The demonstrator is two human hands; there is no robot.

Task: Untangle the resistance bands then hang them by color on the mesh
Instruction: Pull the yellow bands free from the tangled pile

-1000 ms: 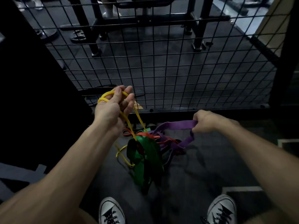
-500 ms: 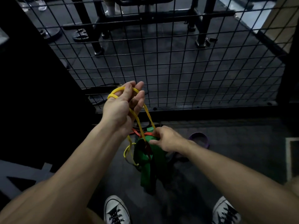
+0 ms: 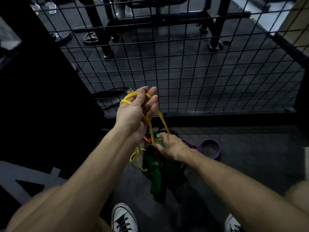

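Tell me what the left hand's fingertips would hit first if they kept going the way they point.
Probably the wire mesh panel. The left hand, with the yellow band looped over it, points up and forward at the mesh, nothing visible between. The gap's depth is unclear.

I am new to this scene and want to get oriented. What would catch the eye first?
The yellow band, looped over the raised left hand at centre, runs down to the right hand at the tangle. Below hangs the green band; the purple band lies on the floor to the right. The mesh fills the background.
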